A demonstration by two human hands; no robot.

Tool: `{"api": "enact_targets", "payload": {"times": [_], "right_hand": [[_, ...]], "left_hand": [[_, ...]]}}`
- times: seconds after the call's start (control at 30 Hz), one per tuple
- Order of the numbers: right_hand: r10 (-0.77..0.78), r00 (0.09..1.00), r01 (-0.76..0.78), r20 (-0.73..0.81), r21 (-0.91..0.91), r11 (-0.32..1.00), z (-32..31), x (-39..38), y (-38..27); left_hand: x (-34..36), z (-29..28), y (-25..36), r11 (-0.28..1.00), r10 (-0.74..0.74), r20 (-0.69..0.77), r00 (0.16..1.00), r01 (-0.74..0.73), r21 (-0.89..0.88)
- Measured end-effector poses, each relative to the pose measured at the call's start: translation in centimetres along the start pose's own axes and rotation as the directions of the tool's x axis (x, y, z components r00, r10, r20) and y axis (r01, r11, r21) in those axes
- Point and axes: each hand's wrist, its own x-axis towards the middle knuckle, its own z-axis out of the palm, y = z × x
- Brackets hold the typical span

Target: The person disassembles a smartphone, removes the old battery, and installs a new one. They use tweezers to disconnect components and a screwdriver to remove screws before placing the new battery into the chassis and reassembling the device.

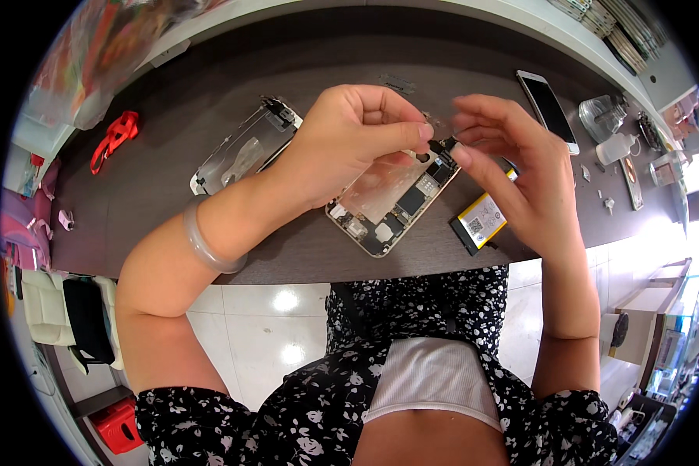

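Note:
An opened phone housing (pixel 377 190) lies tilted on the dark table, its circuit board and bare battery bay facing up. Over its far end, my left hand (pixel 357 136) is closed, with thumb and forefinger pinched together; what they hold, if anything, is too small to make out. My right hand (pixel 524 159) hovers at the housing's right side, thumb and fingers apart and nothing visible between them. Below that hand is a loose phone battery (pixel 480 223) with yellow edges, partly covered by it. A detached phone screen (pixel 241 151) lies left of the housing, partly behind my left forearm.
A white phone with a dark screen (pixel 547 109) lies at the right. Beyond it are a glass jar (pixel 598 116), a white squeeze bottle (pixel 615 147) and small metal parts. A red strap (pixel 115 140) rests far left. A clear strip (pixel 397 83) lies behind my hands.

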Motion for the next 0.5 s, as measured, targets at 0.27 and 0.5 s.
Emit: {"api": "enact_targets", "payload": {"times": [0.27,0.5], "right_hand": [[0.058,0.993,-0.061,0.101,0.032,0.998,0.0,1.2,2.2],[-0.009,0.984,0.023,0.178,-0.079,0.997,0.3,1.0,2.9]], "left_hand": [[-1.2,0.5,0.7,0.563,0.2,0.042,0.979,-0.15,0.813],[-2.8,1.9,0.7,0.2,0.129,0.107,0.986,-0.132,0.971]]}}
